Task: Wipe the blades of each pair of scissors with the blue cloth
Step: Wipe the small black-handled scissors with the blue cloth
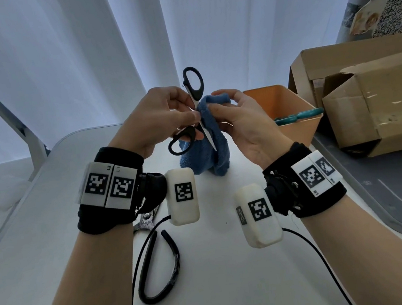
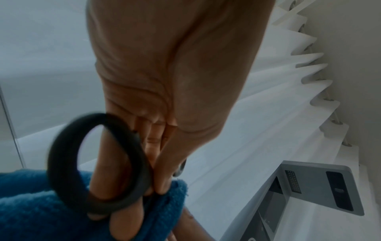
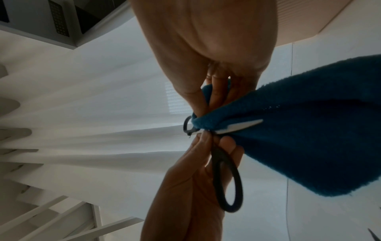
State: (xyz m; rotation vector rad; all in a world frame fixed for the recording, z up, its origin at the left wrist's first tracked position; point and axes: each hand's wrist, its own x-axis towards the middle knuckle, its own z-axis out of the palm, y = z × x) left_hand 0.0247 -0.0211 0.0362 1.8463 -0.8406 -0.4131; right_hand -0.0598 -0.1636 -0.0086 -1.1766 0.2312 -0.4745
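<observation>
Left hand (image 1: pixel 157 118) pinches black scissors (image 1: pixel 195 107) at the pivot, blades spread, above the table (image 1: pixel 54 246). Right hand (image 1: pixel 244 121) grips blue cloth (image 1: pixel 209 146) wrapped around one blade.

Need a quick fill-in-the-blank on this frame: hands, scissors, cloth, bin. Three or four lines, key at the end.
1. The left hand holds the black-handled scissors, whose blades are ____.
2. The right hand pinches the ____ cloth around a blade.
3. A teal-handled pair lies across the rim of the ____ bin.
4. A third pair, with metal blades and thin black loop handles, lies on the ____.

Missing words: open; blue; orange; table
</observation>
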